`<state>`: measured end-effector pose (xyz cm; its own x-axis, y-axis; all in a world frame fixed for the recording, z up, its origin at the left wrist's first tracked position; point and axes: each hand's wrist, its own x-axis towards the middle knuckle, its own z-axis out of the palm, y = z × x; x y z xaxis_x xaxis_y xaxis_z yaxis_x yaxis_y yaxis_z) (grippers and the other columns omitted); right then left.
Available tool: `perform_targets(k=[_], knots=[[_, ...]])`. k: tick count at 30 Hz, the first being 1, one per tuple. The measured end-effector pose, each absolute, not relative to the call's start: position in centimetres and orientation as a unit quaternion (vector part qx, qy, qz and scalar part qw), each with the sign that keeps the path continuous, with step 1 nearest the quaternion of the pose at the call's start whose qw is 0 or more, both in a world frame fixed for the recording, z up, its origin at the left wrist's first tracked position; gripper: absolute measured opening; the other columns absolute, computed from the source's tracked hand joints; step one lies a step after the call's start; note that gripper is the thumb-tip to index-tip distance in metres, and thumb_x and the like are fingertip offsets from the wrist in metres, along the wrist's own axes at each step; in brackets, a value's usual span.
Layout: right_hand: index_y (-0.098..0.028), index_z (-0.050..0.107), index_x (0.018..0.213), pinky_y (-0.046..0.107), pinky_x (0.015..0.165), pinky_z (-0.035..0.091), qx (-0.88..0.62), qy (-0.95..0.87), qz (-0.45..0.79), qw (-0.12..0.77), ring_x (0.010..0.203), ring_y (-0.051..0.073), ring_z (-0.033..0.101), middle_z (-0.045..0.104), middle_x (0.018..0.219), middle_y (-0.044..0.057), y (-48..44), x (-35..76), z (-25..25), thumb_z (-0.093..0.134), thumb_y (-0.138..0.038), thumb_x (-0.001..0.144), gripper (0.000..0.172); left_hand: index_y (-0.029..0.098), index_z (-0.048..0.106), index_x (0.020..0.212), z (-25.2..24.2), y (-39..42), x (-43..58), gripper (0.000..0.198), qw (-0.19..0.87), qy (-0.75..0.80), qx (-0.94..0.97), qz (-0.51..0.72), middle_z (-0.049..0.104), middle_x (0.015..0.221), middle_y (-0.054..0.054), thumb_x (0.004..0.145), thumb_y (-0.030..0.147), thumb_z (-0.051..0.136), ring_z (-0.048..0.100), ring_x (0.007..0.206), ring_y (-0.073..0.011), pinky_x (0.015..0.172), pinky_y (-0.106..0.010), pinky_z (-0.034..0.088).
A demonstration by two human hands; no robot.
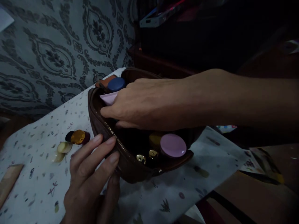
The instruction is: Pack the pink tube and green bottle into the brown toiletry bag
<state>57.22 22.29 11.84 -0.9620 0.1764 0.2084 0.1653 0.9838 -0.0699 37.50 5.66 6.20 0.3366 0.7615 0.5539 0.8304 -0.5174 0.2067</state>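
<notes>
A dark brown zippered bag [137,172] stands unzipped on a patterned white cloth. My right hand [137,104] reaches down into it from the right; most of its fingertips are hidden inside. A pale lilac flat piece [109,98] shows beside those fingers, but I cannot tell whether they grip it. Behind the hand is a round blue cap [116,84]. Near the front of the bag sit a round pink lid [173,145] and two shiny gold caps [141,159]. My left hand [92,171] rests its outstretched fingers against the bag's near left side.
Left of the bag lie a small gold-topped container [78,137] and a pale yellowish one [63,147]. A tan flat item [10,182] lies at the cloth's left. Patterned wallpaper [70,53] rises behind the cloth [35,183]. Dark furniture [161,63] stands at the back right.
</notes>
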Motion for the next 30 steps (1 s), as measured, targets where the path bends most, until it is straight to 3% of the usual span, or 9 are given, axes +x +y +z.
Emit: perform_targets(k=[4,10,13,16,20,24,30], knots=[[-0.019,0.060,0.103,0.030,0.070,0.037,-0.055,-0.990,0.032,0.124,0.079,0.015,0.056,0.056,0.078,-0.004,22.8,57.8,12.0,0.065,-0.027,0.098,0.010,0.036,0.044,0.149,5.6,5.8,37.7,0.076,0.082,-0.473,-0.821,-0.309,0.058,0.145,0.001,0.083,0.005,0.065,0.048,0.140,-0.0271,0.104,-0.045,0.053],[-0.022,0.057,0.108,0.026,0.068,0.037,-0.034,-0.977,0.083,0.194,0.082,0.009,0.055,0.062,0.104,-0.005,23.1,59.2,11.6,0.066,-0.028,0.098,0.015,0.025,0.042,0.149,5.3,6.3,37.9,0.072,0.101,-0.432,-0.841,-0.310,0.054,0.150,-0.006,0.084,0.003,0.064,0.045,0.144,-0.0260,0.108,-0.042,0.050],[-0.023,0.060,0.108,0.026,0.066,0.037,-0.084,-0.974,0.105,0.183,0.077,0.009,0.055,0.064,0.096,-0.004,22.7,59.5,12.6,0.057,-0.026,0.103,0.007,0.022,0.043,0.146,5.1,6.4,38.0,0.066,0.107,-0.426,-0.840,-0.318,0.056,0.148,-0.009,0.086,0.003,0.060,0.043,0.146,-0.0264,0.112,-0.046,0.048],[-0.018,0.064,0.096,0.027,0.066,0.037,-0.146,-0.967,0.083,0.193,0.073,0.012,0.056,0.064,0.084,-0.001,22.1,59.2,13.8,0.050,-0.023,0.104,0.018,0.020,0.044,0.145,4.9,6.4,38.0,0.060,0.120,-0.421,-0.840,-0.320,0.057,0.146,-0.011,0.089,0.005,0.059,0.042,0.146,-0.0259,0.111,-0.044,0.050],[-0.013,0.066,0.099,0.027,0.070,0.039,-0.187,-0.955,0.038,0.227,0.076,0.014,0.059,0.065,0.088,0.004,22.1,58.3,13.9,0.048,-0.026,0.105,0.023,0.017,0.047,0.142,4.8,6.5,38.2,0.056,0.122,-0.416,-0.835,-0.340,0.059,0.143,-0.013,0.090,0.003,0.058,0.046,0.144,-0.0256,0.110,-0.042,0.052],[-0.012,0.065,0.096,0.027,0.067,0.037,-0.191,-0.961,0.027,0.198,0.073,0.015,0.057,0.066,0.086,0.006,22.5,57.3,13.5,0.047,-0.028,0.104,0.026,0.016,0.049,0.141,4.7,6.8,38.5,0.051,0.125,-0.403,-0.834,-0.355,0.061,0.141,-0.014,0.091,0.005,0.056,0.047,0.143,-0.0278,0.109,-0.046,0.052],[-0.012,0.067,0.092,0.027,0.058,0.027,-0.247,-0.957,0.016,0.152,0.056,0.012,0.048,0.062,0.069,0.003,22.6,56.0,14.1,0.054,-0.025,0.101,0.021,0.014,0.050,0.139,4.8,6.9,39.2,0.050,0.101,-0.408,-0.829,-0.368,0.060,0.142,-0.014,0.091,0.001,0.052,0.044,0.145,-0.0277,0.112,-0.048,0.050]])
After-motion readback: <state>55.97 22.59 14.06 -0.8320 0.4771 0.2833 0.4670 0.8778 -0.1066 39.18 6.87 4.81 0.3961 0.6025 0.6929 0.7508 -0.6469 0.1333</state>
